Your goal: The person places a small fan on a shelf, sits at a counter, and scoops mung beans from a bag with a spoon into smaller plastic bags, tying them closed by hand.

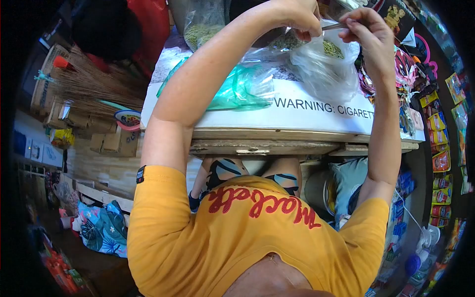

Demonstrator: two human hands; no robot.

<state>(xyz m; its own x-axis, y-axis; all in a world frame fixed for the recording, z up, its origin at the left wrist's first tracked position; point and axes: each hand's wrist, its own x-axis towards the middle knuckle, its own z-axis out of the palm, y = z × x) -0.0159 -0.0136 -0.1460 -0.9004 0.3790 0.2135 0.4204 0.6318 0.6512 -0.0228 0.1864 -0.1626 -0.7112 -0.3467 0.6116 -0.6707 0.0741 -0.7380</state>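
Observation:
My left hand is closed, its fingers pinched on one end of a thin strip of twisted clear plastic. At the other end my right hand pinches the same strip, so it runs taut between both hands. Whether the strip belongs to a bag's neck, I cannot tell. Just below sits an open clear plastic bag with green mung beans in it. Another clear packet of mung beans lies under my left hand. A green plastic bag lies crumpled beside my left forearm.
A larger bag of mung beans stands at the back left of the white table. Scissors and pink-handled items crowd the right side. Hanging sachets line the far right. A stick broom leans at left.

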